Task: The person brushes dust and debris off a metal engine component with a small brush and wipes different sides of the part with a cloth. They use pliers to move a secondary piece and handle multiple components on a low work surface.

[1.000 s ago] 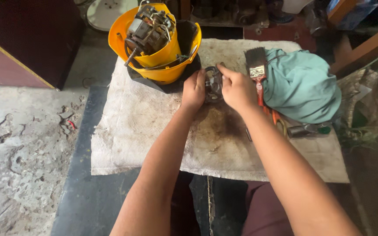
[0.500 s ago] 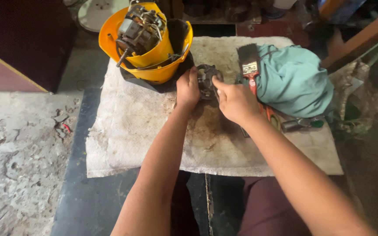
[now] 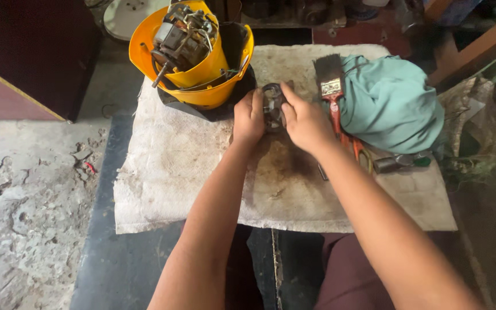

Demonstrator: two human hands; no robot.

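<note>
1. The small round metal part (image 3: 272, 106) is dark grey and grimy, with a ribbed face.
2. The left hand (image 3: 249, 117) and right hand (image 3: 302, 121) clasp it between them.
3. It sits over the stained cloth (image 3: 173, 166) on the worktop, beside the yellow housing (image 3: 202, 74).

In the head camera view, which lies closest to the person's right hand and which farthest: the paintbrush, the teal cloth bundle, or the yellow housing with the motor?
From the right hand:
1. Paintbrush, just to its right, bristles pointing away.
2. Teal cloth bundle, farther right, beyond the brush.
3. Yellow housing, up and to the left, past the left hand.
</note>
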